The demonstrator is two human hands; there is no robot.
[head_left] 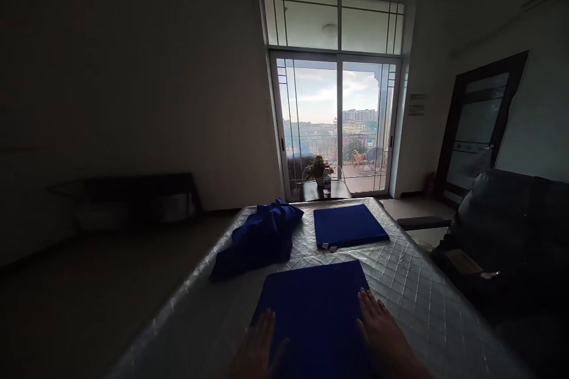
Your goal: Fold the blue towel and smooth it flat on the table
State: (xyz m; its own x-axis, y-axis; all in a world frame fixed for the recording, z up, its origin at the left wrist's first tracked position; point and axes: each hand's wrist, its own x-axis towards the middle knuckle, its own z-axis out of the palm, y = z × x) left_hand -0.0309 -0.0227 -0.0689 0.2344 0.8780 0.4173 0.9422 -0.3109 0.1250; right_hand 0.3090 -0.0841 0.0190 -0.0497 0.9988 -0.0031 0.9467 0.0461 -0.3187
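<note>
A dark blue folded cloth (317, 314) lies flat on the silvery quilted table cover (409, 296), right in front of me. My left hand (260, 343) rests on its left edge with the fingers stretched forward. On the right edge lies my right hand (380, 325), palm down and fingers extended. Behind it sits a second blue cloth (349, 225), folded into a neat rectangle with small white tags at its near edge. To the left of that is a crumpled heap of blue cloth (262, 237).
A black chair (502, 231) stands along the right side. Beyond the far edge is a small table (311, 191) with a potted plant (318, 169) and a bottle (327, 180), before a sliding glass door (311, 106). A dark low bench (137, 189) is by the left wall.
</note>
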